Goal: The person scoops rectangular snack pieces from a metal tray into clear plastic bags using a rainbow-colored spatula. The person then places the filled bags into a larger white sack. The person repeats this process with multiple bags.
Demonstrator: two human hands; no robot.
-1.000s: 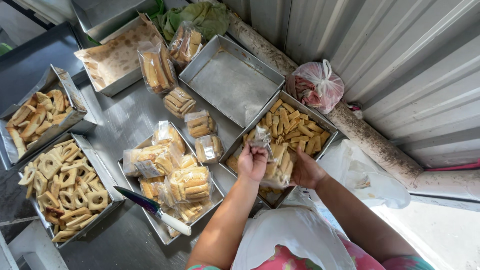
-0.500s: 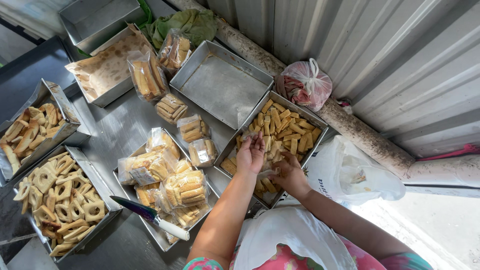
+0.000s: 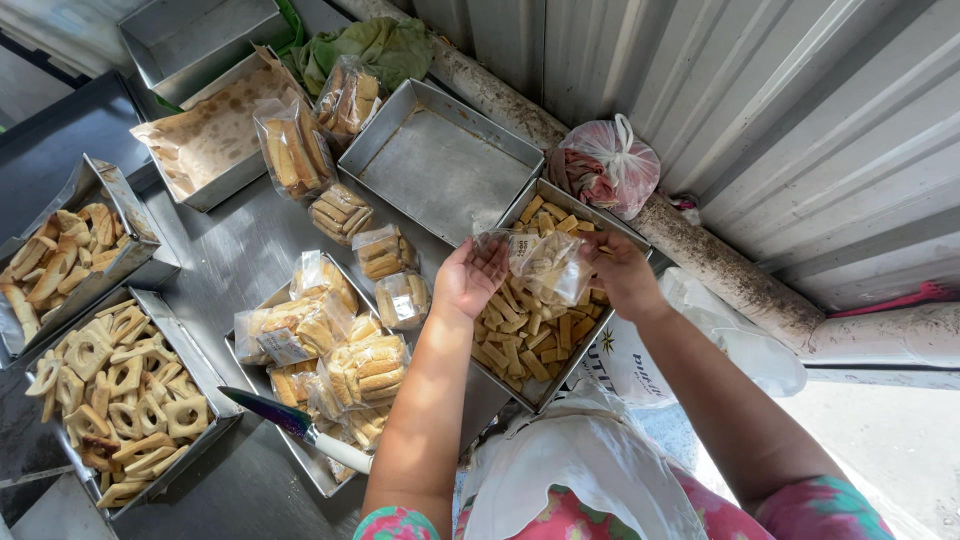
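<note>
On your table (image 3: 230, 260) lay an empty metal tray (image 3: 440, 165), a tray of ring-shaped biscuits (image 3: 110, 390), a tray of filled packets (image 3: 330, 355) with a knife (image 3: 295, 425) across its edge, and a knotted red bag (image 3: 605, 170) beside the wall.

Both hands (image 3: 470, 275) raised, clear bag (image 3: 545, 265) lifted (part-filled) — off the tray (image 3: 545, 385)

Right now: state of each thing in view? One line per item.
Clear bag: part filled with biscuits, held up by both hands.
Left hand: fingers on the bag's edge.
Right hand: gripping the bag's other side.
Stick-biscuit tray: partly full.
Middle tray: empty.
Packed-bag tray: heaped.
Knife: lying flat.
Red bag: knotted shut.
</note>
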